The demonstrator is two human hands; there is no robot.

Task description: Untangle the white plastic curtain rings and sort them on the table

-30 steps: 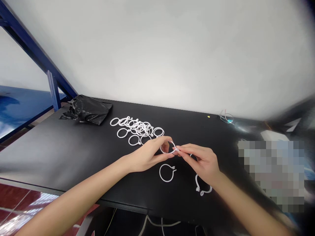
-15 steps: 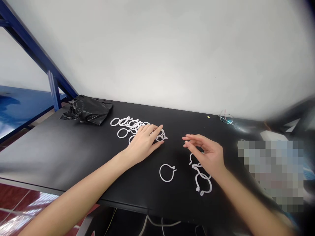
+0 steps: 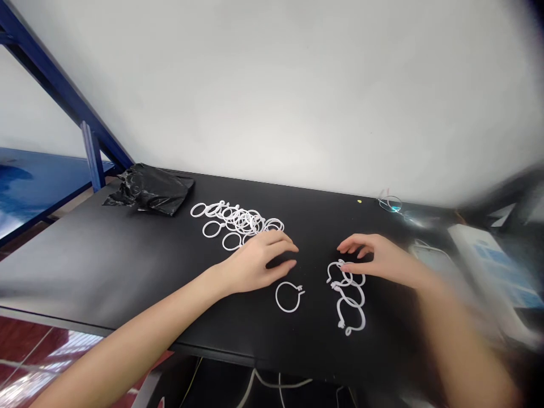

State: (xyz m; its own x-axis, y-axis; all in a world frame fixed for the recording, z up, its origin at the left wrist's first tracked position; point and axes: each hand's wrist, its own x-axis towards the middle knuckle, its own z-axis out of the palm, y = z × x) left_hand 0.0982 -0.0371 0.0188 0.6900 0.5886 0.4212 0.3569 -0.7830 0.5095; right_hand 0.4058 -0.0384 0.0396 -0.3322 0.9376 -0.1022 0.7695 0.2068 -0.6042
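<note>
My left hand (image 3: 270, 259) hovers with fingers and thumb apart, just right of a pile of white plastic rings (image 3: 244, 222). Part of that pile lies behind the hand. Nearer the desk's front edge, one white ring (image 3: 277, 298) lies alone, its clasp unfastened. My right hand (image 3: 376, 259) is also open, its thumb close over a small group of opened white rings (image 3: 339, 309). Whether the thumb touches the top ring I cannot tell. Nothing shows between the fingers of either hand.
A crumpled black plastic bag (image 3: 157, 192) lies at the back left of the black desk (image 3: 106, 255). Eyeglasses (image 3: 394, 208) rest by the wall. At the right are a pale phone-like object (image 3: 431, 258) and a white box (image 3: 488, 255). Cables (image 3: 280, 387) hang below.
My left hand has moved right and toward me, off the pile, uncovering more rings. My right hand has shifted right, showing more of the opened rings.
</note>
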